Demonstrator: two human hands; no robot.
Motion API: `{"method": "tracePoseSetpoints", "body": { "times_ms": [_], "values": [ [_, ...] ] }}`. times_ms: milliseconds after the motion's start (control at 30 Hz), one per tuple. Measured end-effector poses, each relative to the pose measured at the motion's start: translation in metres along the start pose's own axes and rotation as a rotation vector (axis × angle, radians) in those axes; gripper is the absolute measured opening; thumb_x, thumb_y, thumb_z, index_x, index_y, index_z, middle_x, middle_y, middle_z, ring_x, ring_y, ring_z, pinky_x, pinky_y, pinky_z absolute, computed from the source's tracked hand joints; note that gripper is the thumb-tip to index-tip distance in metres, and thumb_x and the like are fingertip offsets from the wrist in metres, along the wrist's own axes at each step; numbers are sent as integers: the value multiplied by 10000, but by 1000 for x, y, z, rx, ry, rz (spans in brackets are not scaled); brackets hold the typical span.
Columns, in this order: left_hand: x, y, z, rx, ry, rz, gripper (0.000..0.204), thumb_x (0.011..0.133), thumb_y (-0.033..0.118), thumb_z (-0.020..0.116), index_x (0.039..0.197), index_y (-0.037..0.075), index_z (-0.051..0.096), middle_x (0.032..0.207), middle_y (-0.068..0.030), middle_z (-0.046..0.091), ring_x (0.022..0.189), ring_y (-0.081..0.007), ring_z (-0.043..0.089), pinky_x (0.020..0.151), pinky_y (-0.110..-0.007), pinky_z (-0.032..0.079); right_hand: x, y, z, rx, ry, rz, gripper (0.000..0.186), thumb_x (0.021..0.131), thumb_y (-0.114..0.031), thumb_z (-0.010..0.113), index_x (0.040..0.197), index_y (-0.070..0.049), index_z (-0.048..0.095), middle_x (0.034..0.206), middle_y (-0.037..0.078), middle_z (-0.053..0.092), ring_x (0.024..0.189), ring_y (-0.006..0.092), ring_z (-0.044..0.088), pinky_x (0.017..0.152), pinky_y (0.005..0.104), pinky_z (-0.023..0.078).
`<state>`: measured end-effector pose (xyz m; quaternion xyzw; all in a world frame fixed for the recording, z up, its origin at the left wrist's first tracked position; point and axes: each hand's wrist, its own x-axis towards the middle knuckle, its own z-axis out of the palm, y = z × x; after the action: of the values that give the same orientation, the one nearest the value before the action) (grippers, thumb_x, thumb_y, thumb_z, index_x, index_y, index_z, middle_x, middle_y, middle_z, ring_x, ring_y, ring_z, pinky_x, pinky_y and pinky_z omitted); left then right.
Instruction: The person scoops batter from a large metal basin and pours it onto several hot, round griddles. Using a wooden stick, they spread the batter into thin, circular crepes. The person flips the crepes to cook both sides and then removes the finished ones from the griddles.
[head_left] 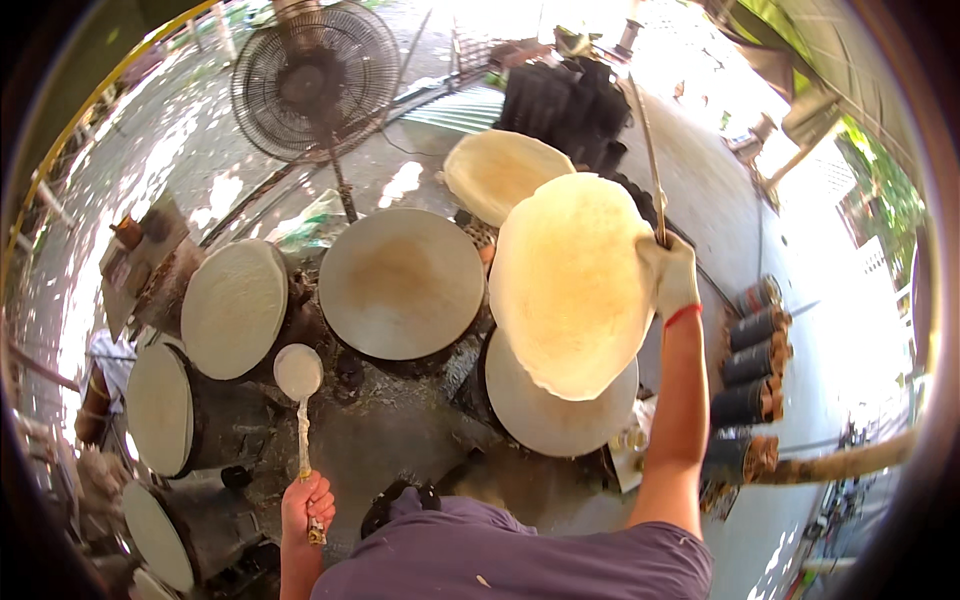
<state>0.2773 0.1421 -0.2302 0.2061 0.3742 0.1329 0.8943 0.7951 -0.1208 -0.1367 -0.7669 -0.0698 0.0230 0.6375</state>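
My left hand (306,505) grips the wrapped handle of a ladle (298,372), its round bowl covered in pale batter. My gloved right hand (668,268) is closed on a long thin stick (652,150) and is at the right edge of a large pale-gold round sheet (565,280), which it holds up over a griddle (562,425). The middle griddle (398,280) is bare with a browned centre. The griddle at left (230,305) has a pale layer on it. Another golden round sheet (505,165) lies behind the raised one.
More round griddles (158,405) curve down my left side. A standing fan (310,75) is at the back, beside a dark heap (555,105). Dark cylinders with brown ends (752,360) line the right, near a horizontal pole (845,458).
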Motion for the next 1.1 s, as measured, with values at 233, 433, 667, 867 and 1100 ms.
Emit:
{"method": "tracePoseSetpoints", "body": {
  "times_ms": [233, 433, 667, 867, 1100],
  "values": [
    [26, -21, 14, -225, 72, 158, 218, 928, 105, 437, 724, 110, 359, 599, 33, 345, 405, -35, 319, 336, -192, 289, 162, -79, 52, -697, -12, -521, 187, 757, -229, 658, 866, -78, 668, 768, 111, 646, 623, 209, 596, 590, 311, 460],
    [24, -29, 55, -246, 240, 269, 224, 922, 108, 446, 716, 109, 359, 589, 34, 362, 391, -25, 321, 314, -176, 286, 165, -3, 128, -867, -165, -955, 128, 761, -128, 580, 859, -136, 661, 883, 87, 622, 839, 277, 612, 742, 364, 493],
    [32, -40, 61, -257, 318, 279, 181, 922, 106, 429, 748, 99, 380, 609, 21, 377, 398, -40, 335, 317, -201, 310, 189, 194, 200, -991, -264, -568, 130, 776, -140, 544, 847, -138, 653, 916, 95, 613, 877, 297, 611, 746, 408, 490],
    [14, -55, 50, -504, 205, 272, 158, 939, 137, 422, 795, 73, 432, 617, 8, 384, 421, -49, 350, 372, -203, 314, 167, 194, 198, -962, -411, -567, 198, 749, -160, 557, 919, -122, 650, 904, 126, 640, 859, 338, 612, 753, 434, 488],
    [-55, -91, 23, -795, 64, 520, 230, 968, 250, 401, 924, 43, 493, 636, 7, 390, 431, -71, 354, 382, -210, 319, 54, 154, 268, -597, -657, -689, 388, 826, -165, 571, 1197, -52, 573, 1016, 220, 626, 924, 354, 616, 800, 395, 486]
  ]
}}
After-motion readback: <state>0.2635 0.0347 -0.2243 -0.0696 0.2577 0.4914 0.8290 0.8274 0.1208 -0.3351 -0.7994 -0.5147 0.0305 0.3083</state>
